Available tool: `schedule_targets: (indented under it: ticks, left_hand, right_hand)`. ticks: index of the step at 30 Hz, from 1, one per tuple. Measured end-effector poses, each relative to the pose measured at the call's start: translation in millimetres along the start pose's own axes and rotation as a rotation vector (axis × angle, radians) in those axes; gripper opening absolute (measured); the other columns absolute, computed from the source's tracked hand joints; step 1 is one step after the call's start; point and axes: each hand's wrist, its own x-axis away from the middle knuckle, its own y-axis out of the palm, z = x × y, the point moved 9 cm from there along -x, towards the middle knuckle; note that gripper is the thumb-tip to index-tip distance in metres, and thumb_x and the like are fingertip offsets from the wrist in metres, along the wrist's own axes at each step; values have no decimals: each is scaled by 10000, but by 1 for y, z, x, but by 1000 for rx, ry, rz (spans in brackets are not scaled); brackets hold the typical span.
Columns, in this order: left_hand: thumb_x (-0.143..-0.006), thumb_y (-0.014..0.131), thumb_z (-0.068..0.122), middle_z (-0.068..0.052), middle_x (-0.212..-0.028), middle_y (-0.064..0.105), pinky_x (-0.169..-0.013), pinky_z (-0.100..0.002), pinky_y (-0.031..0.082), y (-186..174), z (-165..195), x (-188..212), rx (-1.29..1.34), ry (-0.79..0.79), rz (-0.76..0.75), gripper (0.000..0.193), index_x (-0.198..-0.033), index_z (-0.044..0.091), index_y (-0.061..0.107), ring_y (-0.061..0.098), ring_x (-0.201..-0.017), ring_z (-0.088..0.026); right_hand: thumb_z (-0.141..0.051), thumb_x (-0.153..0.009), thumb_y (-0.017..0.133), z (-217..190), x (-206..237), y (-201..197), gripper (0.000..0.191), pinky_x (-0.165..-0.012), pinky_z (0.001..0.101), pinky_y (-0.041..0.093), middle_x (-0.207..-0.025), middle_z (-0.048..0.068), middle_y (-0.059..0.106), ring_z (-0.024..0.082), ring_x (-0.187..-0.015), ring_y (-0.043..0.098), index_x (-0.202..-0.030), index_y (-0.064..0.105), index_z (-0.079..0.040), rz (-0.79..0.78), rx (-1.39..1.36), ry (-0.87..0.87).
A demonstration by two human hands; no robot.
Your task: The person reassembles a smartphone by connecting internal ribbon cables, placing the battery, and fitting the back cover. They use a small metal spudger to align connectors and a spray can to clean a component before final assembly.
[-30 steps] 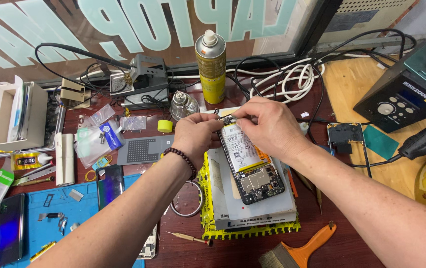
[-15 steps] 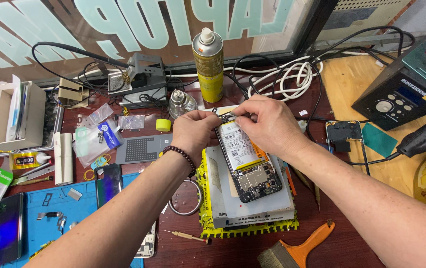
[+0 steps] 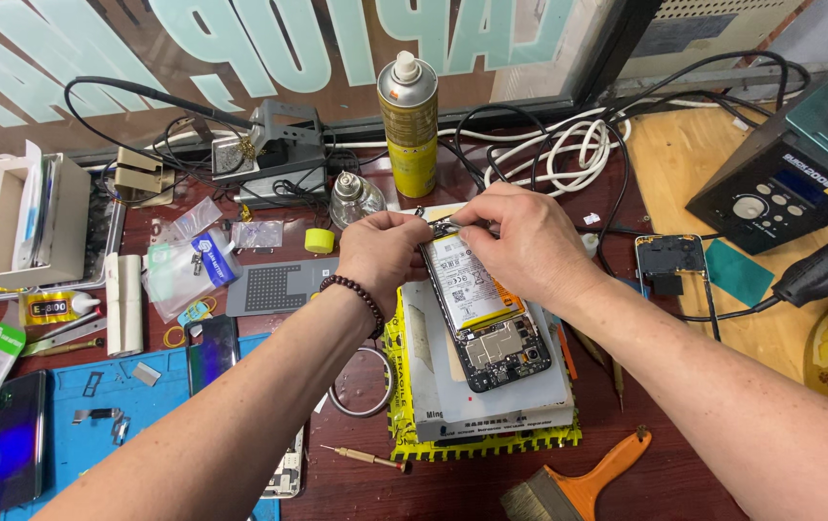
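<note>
**As Both Hands Meet at Its Top Edge, an Opened Phone Lies on a Grey Block**

While the phone (image 3: 486, 314) lies back-up with its cover off, battery and circuit board bared, both hands work at its far end. It rests on a grey block (image 3: 491, 386), which sits on a yellow-edged mat (image 3: 476, 446) near the middle of the dark red worktop (image 3: 665, 473). The left hand (image 3: 382, 249), a bead bracelet (image 3: 356, 294) on its wrist, has its fingers curled narrow and pinched at the phone's upper left corner. The right hand (image 3: 520, 246) covers the upper right corner, fingers bent close together on the edge; whether a small tool sits between the fingertips cannot be told.

Behind the hands stand a yellow spray can (image 3: 408, 121), a small glass bottle (image 3: 353, 198) and a soldering stand (image 3: 274, 154). White cable (image 3: 568, 150) coils by the window. A black station (image 3: 790, 169) sits at the right, with a phone part (image 3: 669, 259) just in front of it. At the left lie a blue mat (image 3: 95, 415), a dark phone (image 3: 16, 439) and a grey stencil (image 3: 279, 287). A brush (image 3: 578, 487) with an orange handle and a small screwdriver (image 3: 366, 456) lie near the front edge.
</note>
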Motion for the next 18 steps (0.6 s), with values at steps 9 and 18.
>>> schedule_targets:
  ticks: [9, 18]
  left_hand:
    - [-850, 704, 58, -77, -818, 721, -605, -319, 607, 4, -1, 3, 108, -41, -195, 102, -940, 46, 657, 706, -664, -174]
    - [-846, 710, 48, -77, -805, 703, -581, -327, 605, 1, 2, -1, 0, -21, -66, 100, -928, 21, 659, 670, -626, -164]
  right_hand:
    - [-120, -838, 735, -2, 0, -2, 136, -709, 379, 565, -894, 95, 707, 283, -810, 724, -955, 767, -60, 0, 4, 9]
    - [-128, -851, 727, 0, 0, -1, 137, -705, 378, 568, -889, 94, 702, 277, -798, 730, -964, 761, -60, -7, -10, 33]
